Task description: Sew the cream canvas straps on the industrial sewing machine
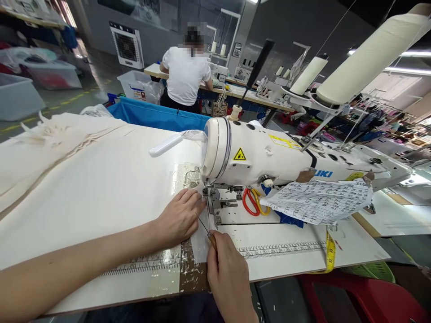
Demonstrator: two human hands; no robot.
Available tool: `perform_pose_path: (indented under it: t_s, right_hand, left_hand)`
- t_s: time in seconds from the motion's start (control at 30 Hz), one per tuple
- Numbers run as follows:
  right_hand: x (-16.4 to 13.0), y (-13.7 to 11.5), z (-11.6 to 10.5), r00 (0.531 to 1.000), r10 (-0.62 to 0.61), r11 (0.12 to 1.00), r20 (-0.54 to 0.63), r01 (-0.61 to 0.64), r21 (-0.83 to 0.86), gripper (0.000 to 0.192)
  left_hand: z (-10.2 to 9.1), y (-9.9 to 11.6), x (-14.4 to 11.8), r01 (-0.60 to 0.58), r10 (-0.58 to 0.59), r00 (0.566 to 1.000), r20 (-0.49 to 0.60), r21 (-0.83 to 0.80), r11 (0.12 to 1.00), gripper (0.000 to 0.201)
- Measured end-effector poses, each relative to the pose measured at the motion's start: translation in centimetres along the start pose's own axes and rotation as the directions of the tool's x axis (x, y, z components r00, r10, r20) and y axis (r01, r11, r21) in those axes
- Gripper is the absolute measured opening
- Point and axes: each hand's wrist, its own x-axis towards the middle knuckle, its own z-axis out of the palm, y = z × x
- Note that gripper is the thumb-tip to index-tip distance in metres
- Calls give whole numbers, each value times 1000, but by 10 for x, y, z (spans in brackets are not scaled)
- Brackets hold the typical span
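Note:
My right hand [229,273] is closed round the wooden handle of an awl [212,241], its thin metal shaft pointing up and left toward the presser foot. My left hand [180,215] lies palm down with fingers flat on a piece of thin white fabric [200,248], just left of the needle area. The fabric runs from under the presser foot [206,192] of a white sewing machine [262,154] toward the table's front edge. The awl's tip is close to my left thumb; whether they touch I cannot tell.
Red- and yellow-handled scissors [251,202] lie under the machine arm. A handwritten paper sheet [319,202] hangs from it. A yellow tape measure [330,253] drapes over the front edge. Stacked cream fabric [50,152] lies left. A person in white [186,74] sits beyond the blue bin [158,114].

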Motion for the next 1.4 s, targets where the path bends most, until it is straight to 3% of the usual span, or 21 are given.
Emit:
perform_pose_path:
  t_s: [0.27,0.57,0.73,0.87,1.07,1.23,1.4]
  right_hand:
    - [-4,-1,11,993,110,982,-37,-103,159,33]
    - [-9,-3,3,995,104,980,-1,-102,170,32]
    - [-25,10,-1,987,152,957,42,-158,242,29]
    - [-41,27,0,937,337,864,94,-347,365,33]
    - [-41,27,-9,802,538,628,258,-586,512,44]
    - [-36,22,-14,781,550,573,295,-610,547,43]
    - [-37,23,-14,771,568,544,288,-614,572,42]
  left_hand:
    - [5,-21,8,-43,45,999,-25,88,995,34]
    - [3,8,-6,-94,94,995,-43,2,996,39]
    - [1,8,-5,-92,91,996,21,37,995,42]
    - [-1,9,-5,-101,100,995,22,53,993,43]
    - [1,14,-10,-105,104,995,8,47,993,43]
    - [-4,15,-10,-127,125,990,62,30,991,45]
    - [-3,18,-12,-117,117,993,13,11,993,42]
